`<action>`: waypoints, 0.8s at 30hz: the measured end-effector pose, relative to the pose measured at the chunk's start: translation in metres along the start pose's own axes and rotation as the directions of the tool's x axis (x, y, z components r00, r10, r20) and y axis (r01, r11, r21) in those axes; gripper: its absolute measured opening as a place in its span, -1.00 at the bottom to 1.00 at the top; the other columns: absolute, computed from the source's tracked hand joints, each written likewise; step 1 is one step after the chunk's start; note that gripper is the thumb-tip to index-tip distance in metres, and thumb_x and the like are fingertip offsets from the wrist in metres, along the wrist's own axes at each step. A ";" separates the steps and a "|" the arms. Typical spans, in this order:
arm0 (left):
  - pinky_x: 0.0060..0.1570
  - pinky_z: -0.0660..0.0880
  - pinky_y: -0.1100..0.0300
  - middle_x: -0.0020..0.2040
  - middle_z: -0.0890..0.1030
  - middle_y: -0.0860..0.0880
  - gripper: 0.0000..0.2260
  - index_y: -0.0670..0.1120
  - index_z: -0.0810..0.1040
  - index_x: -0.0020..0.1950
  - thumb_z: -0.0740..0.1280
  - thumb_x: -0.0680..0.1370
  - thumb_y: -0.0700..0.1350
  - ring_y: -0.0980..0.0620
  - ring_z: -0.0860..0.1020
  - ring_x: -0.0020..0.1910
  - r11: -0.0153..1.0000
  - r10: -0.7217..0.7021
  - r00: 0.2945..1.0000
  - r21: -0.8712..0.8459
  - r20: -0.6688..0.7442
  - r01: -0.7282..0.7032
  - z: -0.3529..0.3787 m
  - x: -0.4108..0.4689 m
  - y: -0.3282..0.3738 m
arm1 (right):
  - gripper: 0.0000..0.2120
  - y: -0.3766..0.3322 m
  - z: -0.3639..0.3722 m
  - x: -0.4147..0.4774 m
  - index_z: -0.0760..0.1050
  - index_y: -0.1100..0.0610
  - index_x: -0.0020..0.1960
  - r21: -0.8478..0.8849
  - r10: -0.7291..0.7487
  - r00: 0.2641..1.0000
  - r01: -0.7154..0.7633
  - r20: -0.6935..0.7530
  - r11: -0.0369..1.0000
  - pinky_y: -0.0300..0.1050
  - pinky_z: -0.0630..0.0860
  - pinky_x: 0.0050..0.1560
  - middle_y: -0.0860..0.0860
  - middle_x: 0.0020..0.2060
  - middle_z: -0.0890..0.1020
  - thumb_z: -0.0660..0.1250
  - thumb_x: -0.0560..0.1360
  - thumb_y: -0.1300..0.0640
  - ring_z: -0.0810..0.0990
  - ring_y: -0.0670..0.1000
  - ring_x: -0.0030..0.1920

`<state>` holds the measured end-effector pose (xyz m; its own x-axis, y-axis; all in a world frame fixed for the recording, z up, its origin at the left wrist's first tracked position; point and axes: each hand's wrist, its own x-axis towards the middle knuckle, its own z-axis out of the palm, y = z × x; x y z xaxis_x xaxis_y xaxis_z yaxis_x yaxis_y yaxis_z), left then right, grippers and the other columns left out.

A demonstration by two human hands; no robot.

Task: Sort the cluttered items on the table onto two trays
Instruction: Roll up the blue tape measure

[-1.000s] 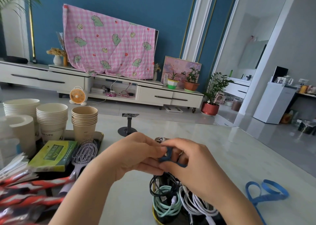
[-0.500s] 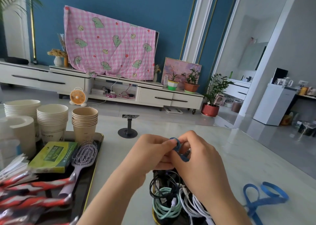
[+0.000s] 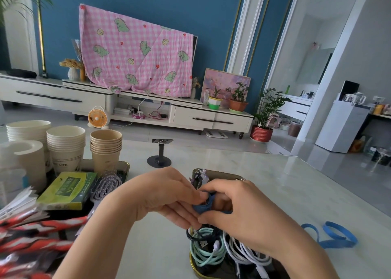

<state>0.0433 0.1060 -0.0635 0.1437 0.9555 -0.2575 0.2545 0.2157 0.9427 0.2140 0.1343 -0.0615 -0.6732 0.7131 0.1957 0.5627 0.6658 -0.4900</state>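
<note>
My left hand (image 3: 167, 196) and right hand (image 3: 239, 211) meet fingertip to fingertip. The fingers of both are curled in and pinch the band (image 3: 204, 206) between them, left thumb and forefinger on its 9 o'clock side, right ones on its 3 o'clock side. The band is dark blue, flat and soft, bunched into a fold with most of it hidden by my fingers. It hangs above the right tray (image 3: 224, 174), whose cables (image 3: 206, 249), mint and white coils, lie at 6 o'clock under my hands. Half a second ago the band stood up as a small loop above my fingertips; now it sits lower and crumpled. Two loose bands (image 3: 332, 236) lie on the table at 4 o'clock. At 9 o'clock the left tray (image 3: 124, 164) carries a brush (image 3: 105, 185), a green box (image 3: 67, 190) and stacked cups (image 3: 105, 147).
</note>
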 end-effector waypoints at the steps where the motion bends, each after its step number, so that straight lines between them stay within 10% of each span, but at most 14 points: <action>1: -0.31 0.57 0.27 -0.21 0.68 -0.19 -0.84 -0.22 0.62 -0.18 0.35 0.50 -0.14 -0.01 0.66 -0.28 1.000 -0.003 1.000 0.013 0.011 0.003 -0.001 -0.001 -0.001 | -0.79 0.000 0.001 0.000 0.52 -0.11 0.01 0.001 -0.002 1.000 0.002 -0.004 1.000 -0.08 0.49 -0.14 -0.09 -0.32 0.60 0.42 0.39 0.01 0.52 -0.11 -0.30; 16: -0.23 0.61 0.23 -0.16 0.69 -0.20 -0.73 -0.24 0.64 -0.05 0.38 0.48 -0.03 0.03 0.65 -0.29 0.933 0.160 0.939 -0.264 -0.306 -0.245 0.023 0.017 0.001 | -0.80 0.000 0.020 0.008 0.37 -0.02 -0.26 -0.036 0.048 0.880 -0.074 -0.472 0.997 -0.20 0.31 -0.45 -0.08 -0.53 0.44 0.33 0.44 -0.07 0.40 -0.08 -0.49; 24: -0.24 0.61 0.22 -0.20 0.67 -0.22 -0.79 -0.23 0.63 -0.11 0.39 0.47 -0.07 0.01 0.64 -0.32 0.967 0.121 0.961 -0.187 -0.249 -0.170 0.011 0.010 0.000 | -0.79 -0.001 0.013 0.007 0.45 -0.03 -0.19 -0.069 0.028 0.941 -0.054 -0.338 0.996 -0.22 0.33 -0.39 -0.08 -0.50 0.51 0.40 0.39 -0.13 0.43 -0.10 -0.44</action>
<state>0.0552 0.1135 -0.0687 -0.0696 0.9943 -0.0808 0.0425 0.0838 0.9956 0.2024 0.1353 -0.0703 -0.4557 0.7635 0.4576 0.6303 0.6398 -0.4398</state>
